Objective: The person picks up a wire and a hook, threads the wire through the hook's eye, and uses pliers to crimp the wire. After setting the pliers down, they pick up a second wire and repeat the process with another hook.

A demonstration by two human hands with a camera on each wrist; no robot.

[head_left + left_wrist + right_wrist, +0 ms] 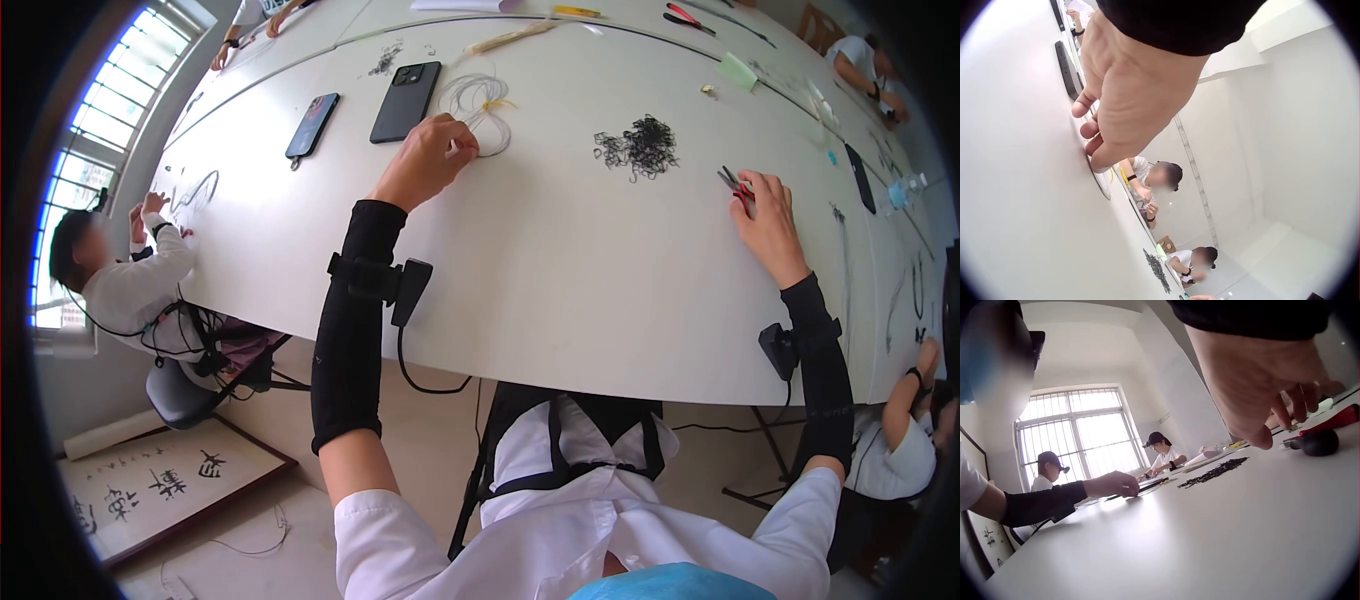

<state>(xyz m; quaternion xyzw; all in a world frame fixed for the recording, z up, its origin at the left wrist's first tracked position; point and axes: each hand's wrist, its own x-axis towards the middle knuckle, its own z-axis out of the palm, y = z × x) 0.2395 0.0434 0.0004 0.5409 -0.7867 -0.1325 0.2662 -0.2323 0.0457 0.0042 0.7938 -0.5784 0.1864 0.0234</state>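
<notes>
In the head view my left hand (pixel 430 155) rests by a coil of thin pale wire (pixel 492 88), tied with something yellow. Its loosely bent fingertips are right at the coil's near edge; the left wrist view shows the fingers (pixel 1089 129) slightly apart, low by the table. My right hand (pixel 770 222) lies over small red-handled pliers (pixel 738 186), whose dark jaws point away to the left. In the right wrist view its fingers hang loosely beside the pliers (pixel 1319 440). Between the hands sits a pile of small black wire-like pieces (pixel 642 147).
A dark phone (pixel 406 102) lies beyond my left hand, a second phone (pixel 314 126) farther left. At the back are a tan bundle (pixel 510 37) and another pair of red pliers (pixel 690 19). A bottle (pixel 906 190) stands at right. Other people sit around the white table (pixel 560 270).
</notes>
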